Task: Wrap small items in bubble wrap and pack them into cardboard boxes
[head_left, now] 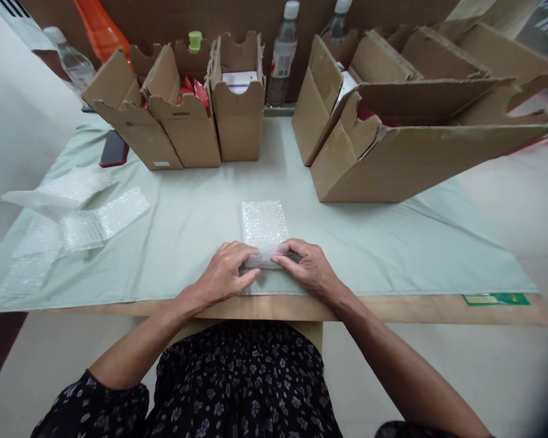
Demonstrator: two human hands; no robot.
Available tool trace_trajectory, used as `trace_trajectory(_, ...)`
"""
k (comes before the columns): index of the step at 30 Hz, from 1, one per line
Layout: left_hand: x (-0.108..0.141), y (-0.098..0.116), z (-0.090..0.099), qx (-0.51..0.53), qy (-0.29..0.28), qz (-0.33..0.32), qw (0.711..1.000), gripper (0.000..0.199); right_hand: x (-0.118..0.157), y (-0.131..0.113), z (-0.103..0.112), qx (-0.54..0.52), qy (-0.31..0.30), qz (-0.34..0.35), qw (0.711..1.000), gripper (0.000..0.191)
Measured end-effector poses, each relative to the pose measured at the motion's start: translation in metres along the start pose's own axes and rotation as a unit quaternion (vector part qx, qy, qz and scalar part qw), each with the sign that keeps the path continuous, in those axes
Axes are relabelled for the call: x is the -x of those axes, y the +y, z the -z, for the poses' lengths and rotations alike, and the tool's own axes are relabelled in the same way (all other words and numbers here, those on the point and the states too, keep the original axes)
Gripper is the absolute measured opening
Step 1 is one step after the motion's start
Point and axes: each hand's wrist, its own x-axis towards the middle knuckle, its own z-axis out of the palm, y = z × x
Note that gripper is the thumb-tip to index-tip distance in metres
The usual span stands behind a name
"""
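A clear bubble wrap sheet (263,222) lies on the green cloth near the table's front edge, its near end raised or folded over. My left hand (228,271) is at its near left corner, thumb and fingers apart, with the fingertips touching the wrap. At the near right side my right hand (308,264) pinches the folded edge between thumb and fingers. Whether anything lies inside the wrap, I cannot tell.
More bubble wrap pieces (77,225) are spread at the left. A phone (114,148) lies behind them. Cardboard boxes (237,128) stand along the back, with larger cardboard holders (393,164) at the right. A water bottle (283,58) stands between them.
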Motion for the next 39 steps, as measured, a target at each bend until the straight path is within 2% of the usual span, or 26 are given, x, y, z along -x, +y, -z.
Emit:
trace_trajectory(1, 0.000, 0.000, -0.001, 0.006, 0.008, 0.001, 1.000, 0.011, 0.001, -0.001, 0.003, -0.002, 0.004, -0.003, 1.000, 0.016)
trace_trajectory(6, -0.002, -0.002, 0.003, 0.078, 0.029, 0.059, 0.995, 0.018, 0.019, -0.001, 0.023, -0.001, 0.041, 0.004, 0.999, 0.030)
trace_trajectory(10, -0.001, -0.005, 0.003, 0.074, 0.016, 0.069, 0.995, 0.016, 0.032, 0.002, 0.027, 0.020, 0.054, 0.050, 0.997, 0.008)
trace_trajectory(14, -0.002, -0.002, 0.000, 0.004, -0.030, 0.021, 0.999, 0.039, 0.032, -0.001, 0.020, 0.033, 0.080, 0.092, 0.992, 0.004)
trace_trajectory(18, -0.007, 0.005, 0.005, -0.047, -0.084, -0.002, 0.995, 0.034, 0.029, -0.006, 0.016, 0.025, 0.079, 0.096, 0.992, 0.006)
trace_trajectory(21, -0.013, 0.011, 0.013, -0.070, -0.126, -0.014, 0.990, 0.030, 0.027, -0.007, 0.013, 0.003, 0.068, 0.073, 0.995, 0.005)
trace_trajectory(24, -0.015, 0.015, 0.018, -0.072, -0.158, -0.030, 0.984, 0.026, 0.027, -0.009, 0.008, -0.027, 0.055, 0.033, 0.998, 0.023)
trace_trajectory(26, -0.014, 0.015, 0.018, -0.057, -0.143, -0.036, 0.988, 0.023, 0.028, -0.010, 0.004, -0.043, 0.049, 0.012, 0.998, 0.025)
trace_trajectory(29, -0.010, 0.015, 0.015, -0.009, -0.056, -0.019, 0.998, 0.020, 0.031, -0.012, -0.002, -0.063, 0.057, -0.030, 0.996, 0.020)
trace_trajectory(31, -0.008, 0.015, 0.011, 0.025, -0.016, 0.018, 0.999, 0.018, 0.033, -0.012, -0.005, -0.065, 0.057, -0.059, 0.995, 0.023)
trace_trajectory(33, -0.010, 0.014, 0.007, 0.048, -0.007, 0.068, 0.996, 0.017, 0.037, -0.012, -0.005, -0.025, 0.079, -0.060, 0.995, 0.027)
trace_trajectory(35, -0.014, 0.012, 0.003, 0.052, -0.009, 0.109, 0.993, 0.019, 0.043, -0.012, -0.003, 0.065, 0.134, -0.022, 0.989, 0.030)
trace_trajectory(37, -0.019, 0.009, 0.000, 0.035, -0.016, 0.124, 0.991, 0.022, 0.048, -0.013, -0.001, 0.166, 0.171, 0.042, 0.970, 0.028)
trace_trajectory(39, -0.022, 0.006, -0.004, -0.004, -0.027, 0.126, 0.992, 0.025, 0.052, -0.014, 0.001, 0.233, 0.131, 0.105, 0.958, 0.026)
